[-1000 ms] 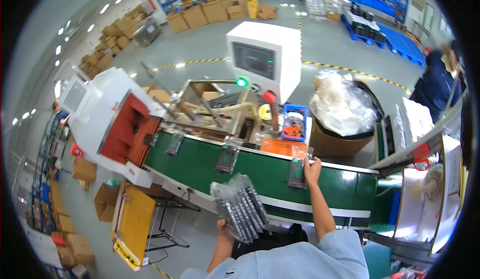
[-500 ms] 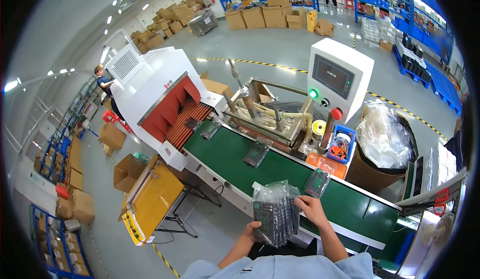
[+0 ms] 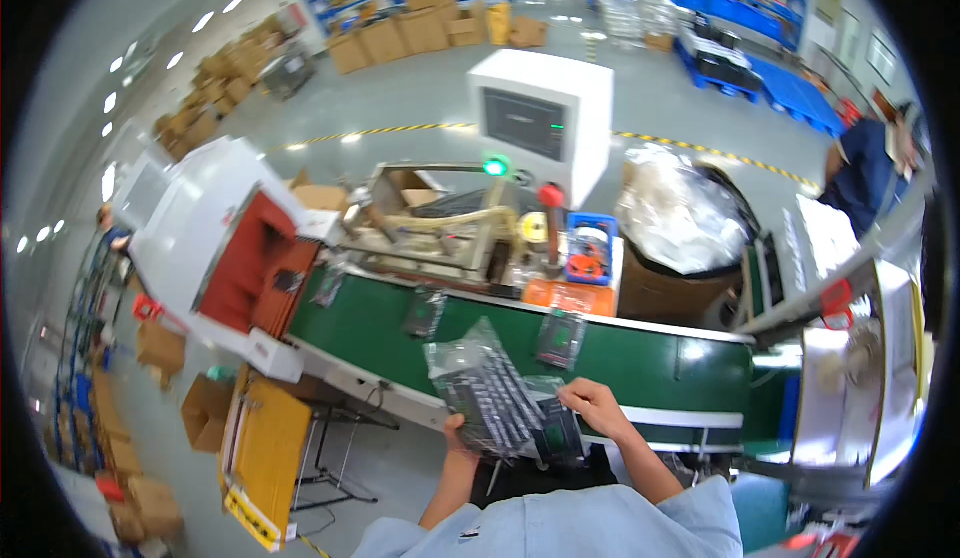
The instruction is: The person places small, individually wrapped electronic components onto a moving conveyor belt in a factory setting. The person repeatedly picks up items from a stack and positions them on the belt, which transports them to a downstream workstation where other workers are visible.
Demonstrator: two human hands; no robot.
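My left hand [image 3: 457, 435] is wrapped round the edge of a stack of dark flat packs in clear plastic bags [image 3: 490, 398], held upright in front of my body. With its thumb and fingers pinched, my right hand [image 3: 597, 408] grips a single bagged pack [image 3: 558, 433] fanned out at the stack's right side. Beyond my hands runs a green conveyor belt [image 3: 670, 363]. On it lie one bagged pack [image 3: 560, 340] just past the stack, another [image 3: 425, 313] further left, and a third [image 3: 328, 286] near the red-curtained machine.
A white tunnel machine [image 3: 195, 248] with red curtain strips stands at the belt's left end. Behind the belt are a sealing frame, a white control box [image 3: 540, 118], a blue tool tray [image 3: 592, 248] and a bin of plastic film [image 3: 685, 213]. Another person [image 3: 870, 173] is at the right.
My view has turned right, so the scene sits further left. My right hand has pulled one pack outward from the stack, which now tilts left. A person in dark blue has entered view at right.
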